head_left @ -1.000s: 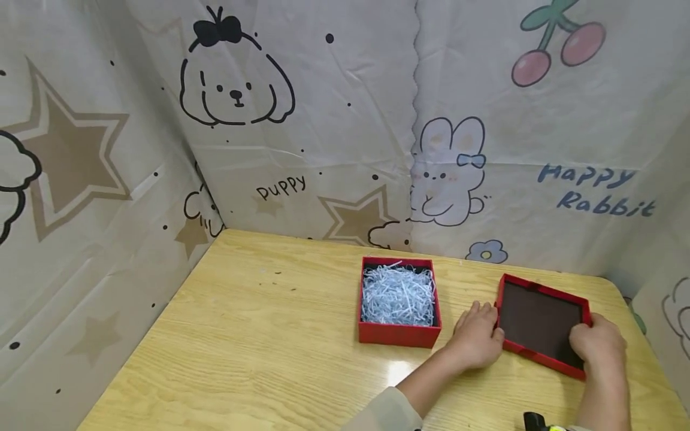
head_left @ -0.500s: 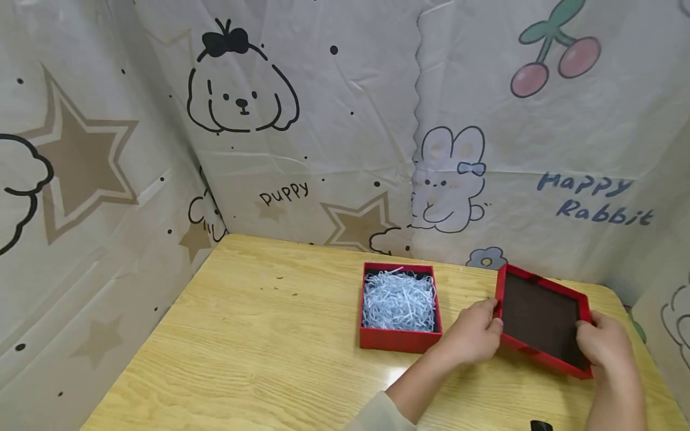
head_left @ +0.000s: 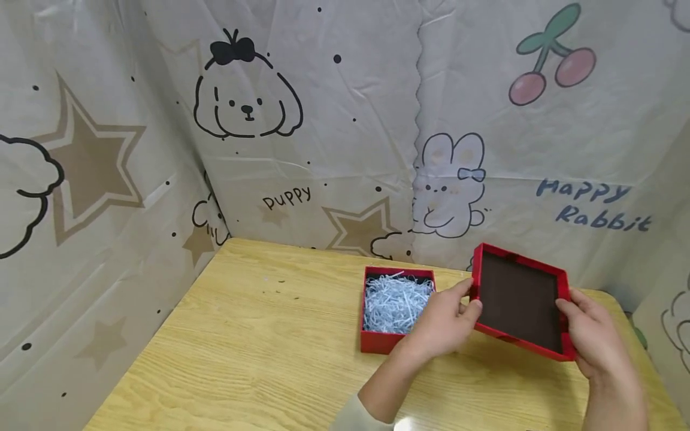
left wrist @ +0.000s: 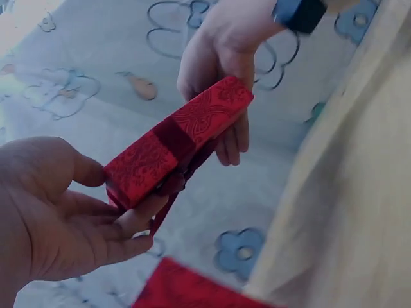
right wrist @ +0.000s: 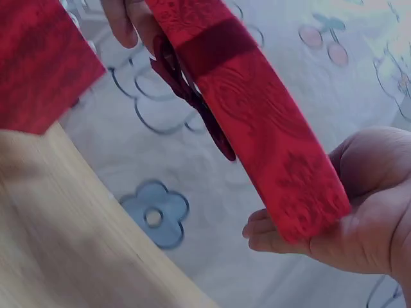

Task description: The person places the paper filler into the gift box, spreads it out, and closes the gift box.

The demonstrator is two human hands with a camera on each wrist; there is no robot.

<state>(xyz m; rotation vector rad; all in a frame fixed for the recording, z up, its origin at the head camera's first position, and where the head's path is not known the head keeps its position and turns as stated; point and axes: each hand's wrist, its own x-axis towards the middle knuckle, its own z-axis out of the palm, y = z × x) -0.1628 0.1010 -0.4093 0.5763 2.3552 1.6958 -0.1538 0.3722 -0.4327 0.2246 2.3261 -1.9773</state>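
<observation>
My left hand (head_left: 444, 320) and right hand (head_left: 595, 332) hold a red box lid (head_left: 517, 299) between them, gripping its opposite sides. Its dark inner face is turned toward the head camera, tilted and raised above the table. In the wrist views the lid's side (left wrist: 183, 138) shows an embossed pattern and a dark red band, with a ribbon bow (right wrist: 192, 96) on its outer face. Left of the lid stands the open red box (head_left: 383, 342), filled with pale blue shredded paper (head_left: 396, 302). The left hand overlaps the box's right front corner in the head view.
The wooden table (head_left: 242, 359) carries the box toward its back edge. A printed cloth (head_left: 345, 131) with cartoon drawings hangs behind it and along the sides. A few small dark specks (head_left: 281, 281) lie left of the box.
The lid has been lifted from the table and carried left toward the box, tilting up more. The left hand went from touching its edge to pinching it.
</observation>
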